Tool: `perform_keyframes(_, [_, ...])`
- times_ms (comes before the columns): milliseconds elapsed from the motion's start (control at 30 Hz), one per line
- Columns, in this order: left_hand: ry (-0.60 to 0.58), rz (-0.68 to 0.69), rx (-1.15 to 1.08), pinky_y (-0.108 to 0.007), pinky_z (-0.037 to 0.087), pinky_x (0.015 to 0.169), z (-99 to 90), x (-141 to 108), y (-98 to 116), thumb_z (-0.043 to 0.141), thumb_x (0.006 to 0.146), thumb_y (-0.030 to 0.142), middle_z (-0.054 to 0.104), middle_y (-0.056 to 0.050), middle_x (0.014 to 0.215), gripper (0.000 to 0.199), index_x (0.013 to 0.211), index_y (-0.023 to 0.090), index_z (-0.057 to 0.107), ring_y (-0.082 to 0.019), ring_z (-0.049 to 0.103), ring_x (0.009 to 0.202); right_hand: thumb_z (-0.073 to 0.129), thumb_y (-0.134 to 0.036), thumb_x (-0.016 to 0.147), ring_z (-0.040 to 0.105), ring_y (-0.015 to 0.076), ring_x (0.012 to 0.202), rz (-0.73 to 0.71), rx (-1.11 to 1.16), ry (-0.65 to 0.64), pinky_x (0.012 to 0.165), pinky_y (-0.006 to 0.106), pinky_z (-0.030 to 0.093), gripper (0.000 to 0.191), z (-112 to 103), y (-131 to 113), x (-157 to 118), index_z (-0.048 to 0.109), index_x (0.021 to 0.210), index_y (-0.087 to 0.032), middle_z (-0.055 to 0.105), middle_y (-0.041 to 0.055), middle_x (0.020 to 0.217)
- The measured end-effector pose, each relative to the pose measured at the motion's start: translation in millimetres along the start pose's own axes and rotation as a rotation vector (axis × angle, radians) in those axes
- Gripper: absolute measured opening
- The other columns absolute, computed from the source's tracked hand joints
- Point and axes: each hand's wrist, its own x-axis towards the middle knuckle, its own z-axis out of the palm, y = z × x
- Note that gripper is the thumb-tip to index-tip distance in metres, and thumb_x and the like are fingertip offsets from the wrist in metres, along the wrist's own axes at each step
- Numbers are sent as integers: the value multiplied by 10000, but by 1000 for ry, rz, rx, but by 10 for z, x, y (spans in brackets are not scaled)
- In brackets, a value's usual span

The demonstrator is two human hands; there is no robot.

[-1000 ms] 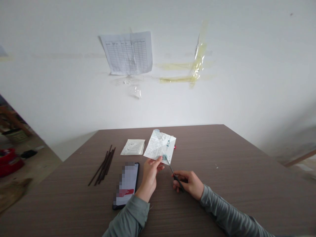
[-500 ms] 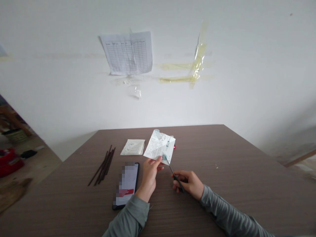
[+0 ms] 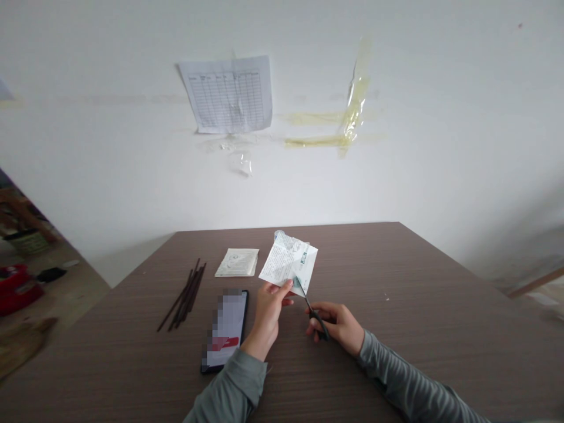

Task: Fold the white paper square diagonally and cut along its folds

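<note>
My left hand (image 3: pixel 269 308) pinches the lower edge of a white printed paper sheet (image 3: pixel 286 261) with green marks, thumb on top. The sheet is held up over the table, tilted. My right hand (image 3: pixel 335 326) has its fingers in the black handles of a pair of scissors (image 3: pixel 318 323). Their blades reach up to the sheet's lower edge, close to my left thumb, over a green printed spot. How deep the blades sit in the paper I cannot tell. Behind the sheet's top edge, a small clear round object (image 3: pixel 279 234) peeks out, mostly hidden.
Left of my hands, a phone (image 3: pixel 227 329) lies on the brown table (image 3: pixel 423 329). Beyond it are a flat white packet (image 3: pixel 237 262) and several thin dark sticks (image 3: pixel 187 296). A white wall (image 3: pixel 308 194) with a taped printed form (image 3: pixel 229 97) rises behind the table.
The paper sheet has shifted slightly to the right. The scissors' handles have turned and spread a little in my right hand. The other things stay where they were.
</note>
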Motion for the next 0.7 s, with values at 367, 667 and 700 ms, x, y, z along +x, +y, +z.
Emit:
perform_keyframes(367, [21, -7, -12, -218, 580, 529, 36, -45, 33, 1126, 773, 90, 953, -67, 859, 268, 914, 165, 910, -199, 855, 675, 1064, -945, 772, 785, 277, 671, -15, -18, 17, 746, 450, 674, 834, 5, -14, -10, 854, 1123, -219, 889, 89, 826])
perform_keyframes(667, [42, -17, 7, -220, 571, 530, 50, -44, 47, 1111, 787, 82, 962, -71, 875, 254, 916, 165, 909, -204, 860, 688, 1056, -938, 782, 786, 285, 676, -16, -30, 14, 761, 466, 682, 811, 10, -29, -9, 846, 1110, -226, 880, 95, 823])
perform_keyframes(700, [43, -15, 11, -220, 573, 530, 51, -44, 48, 1113, 788, 81, 967, -74, 889, 258, 923, 165, 910, -205, 863, 692, 1054, -935, 789, 786, 282, 678, -14, -32, 13, 767, 464, 686, 808, 10, -31, -9, 846, 1112, -224, 879, 97, 826])
